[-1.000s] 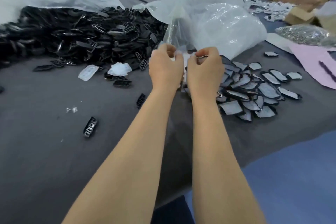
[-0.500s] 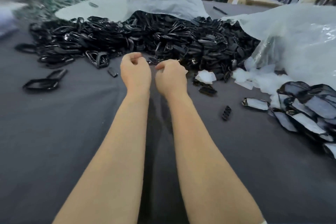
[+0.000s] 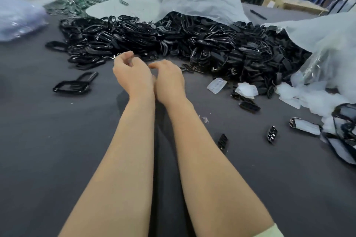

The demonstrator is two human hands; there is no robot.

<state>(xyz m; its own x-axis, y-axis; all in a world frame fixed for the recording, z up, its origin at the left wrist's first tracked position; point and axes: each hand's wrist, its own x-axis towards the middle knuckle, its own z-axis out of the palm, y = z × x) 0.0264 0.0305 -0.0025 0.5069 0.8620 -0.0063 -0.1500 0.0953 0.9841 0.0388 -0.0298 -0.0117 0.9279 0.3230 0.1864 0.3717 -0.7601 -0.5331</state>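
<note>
Left hand (image 3: 133, 76) and right hand (image 3: 169, 81) are side by side at the near edge of the heap of black plastic parts (image 3: 192, 44), placed, I judge, to pick from it. Left fingers are loosely curled and hold nothing. Right fingers are hidden behind the hand, so their state cannot be told. The heap spills from a white bag (image 3: 202, 0) onto the grey table (image 3: 57, 140).

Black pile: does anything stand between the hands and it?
Nothing visible does. The left hand and right hand are side by side over the grey table, just short of the pile. Loose black parts lie off to either side, not in the path.
</note>
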